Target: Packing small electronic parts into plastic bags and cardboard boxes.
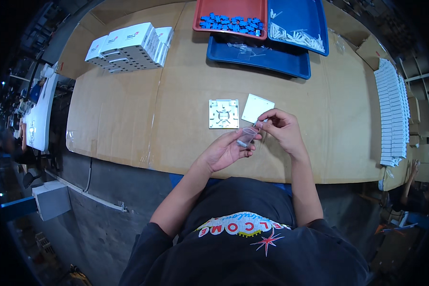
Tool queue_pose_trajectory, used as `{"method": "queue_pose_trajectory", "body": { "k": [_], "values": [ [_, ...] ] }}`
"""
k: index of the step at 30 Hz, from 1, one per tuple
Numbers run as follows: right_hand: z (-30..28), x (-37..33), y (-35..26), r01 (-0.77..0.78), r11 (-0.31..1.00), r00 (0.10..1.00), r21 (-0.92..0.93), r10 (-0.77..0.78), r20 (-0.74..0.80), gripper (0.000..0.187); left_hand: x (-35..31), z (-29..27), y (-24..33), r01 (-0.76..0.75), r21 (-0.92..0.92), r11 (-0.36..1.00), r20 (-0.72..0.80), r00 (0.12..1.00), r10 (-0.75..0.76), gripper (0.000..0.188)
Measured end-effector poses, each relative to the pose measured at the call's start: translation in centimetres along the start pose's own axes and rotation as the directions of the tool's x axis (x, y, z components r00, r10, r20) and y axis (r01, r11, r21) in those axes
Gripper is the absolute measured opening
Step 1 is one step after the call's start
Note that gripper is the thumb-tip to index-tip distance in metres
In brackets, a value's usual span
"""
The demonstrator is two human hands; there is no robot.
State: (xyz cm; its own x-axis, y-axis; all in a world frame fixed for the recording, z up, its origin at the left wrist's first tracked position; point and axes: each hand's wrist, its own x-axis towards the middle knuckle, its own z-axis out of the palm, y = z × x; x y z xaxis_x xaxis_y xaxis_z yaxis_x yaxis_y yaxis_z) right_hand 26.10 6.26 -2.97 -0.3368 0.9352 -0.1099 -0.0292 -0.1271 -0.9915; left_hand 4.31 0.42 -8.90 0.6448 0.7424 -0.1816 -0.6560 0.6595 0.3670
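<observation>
Slantwise clear bag [246, 137], mouth pointing away, left grip [226, 151] holding it, right grip [282, 127] narrow.

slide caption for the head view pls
Left hand holds a small clear bag, right hand beside it, near two white square parts on a cardboard-covered table.

Left hand [226, 151] palm-up, right hand [283, 129] pinching

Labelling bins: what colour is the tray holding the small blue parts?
The tray is red; it shows best in the head view.
</observation>
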Motion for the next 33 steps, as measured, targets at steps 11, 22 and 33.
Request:
{"method": "queue_pose_trajectory", "body": {
  "k": [11,22,33],
  "values": [
    [0.6,1.0,-3.7,0.220,0.849,0.954,-0.480,-0.084,0.287,0.013,-0.1,-0.4,-0.2,0.005,0.021,1.000,0.002,1.000,-0.005,0.046],
    [1.3,1.5,-2.4,0.232,0.847,0.831,-0.478,0.083,0.550,0.030,0.4,-1.7,-0.7,-0.029,-0.005,1.000,0.034,0.999,0.029,0.037],
    [-5.0,9.4,-3.8,0.197,0.860,0.980,-0.470,-0.190,0.064,0.018,-0.3,-0.7,-0.4,0.015,-0.052,0.999,0.044,0.999,-0.013,0.052]
  ]
}}
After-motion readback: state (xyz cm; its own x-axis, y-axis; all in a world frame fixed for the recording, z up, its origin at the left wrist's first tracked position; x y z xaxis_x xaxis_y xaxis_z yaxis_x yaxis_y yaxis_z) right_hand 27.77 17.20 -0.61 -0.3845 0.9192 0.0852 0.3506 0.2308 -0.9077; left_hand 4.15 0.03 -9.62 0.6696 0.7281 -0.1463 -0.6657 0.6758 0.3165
